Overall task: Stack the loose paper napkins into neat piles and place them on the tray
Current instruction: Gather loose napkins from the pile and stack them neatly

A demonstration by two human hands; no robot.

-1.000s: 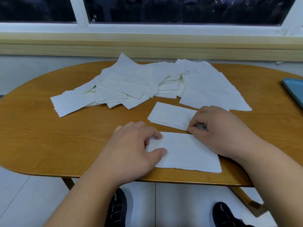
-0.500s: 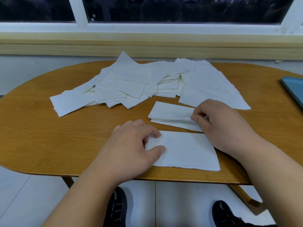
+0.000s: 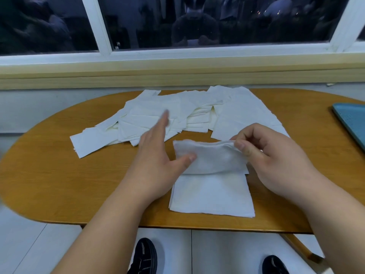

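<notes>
Right hand (image 3: 276,161) pinches a napkin (image 3: 209,157) over the one started pile (image 3: 212,196); left hand (image 3: 158,161) splayed, empty. The heap (image 3: 177,113) lies unsorted; the tray (image 3: 353,121), mostly cropped, seems bare.

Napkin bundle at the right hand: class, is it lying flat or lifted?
Lifted. The right hand pinches the napkin bundle by its top edge; it hangs bowed over the neat pile.

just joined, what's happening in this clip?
A person is sorting paper napkins at a wooden table. The right hand pinches a bundle by its right end, held above a neat pile at the near edge. The left hand is open beside it. A loose heap lies behind; the blue tray sits far right.
</notes>
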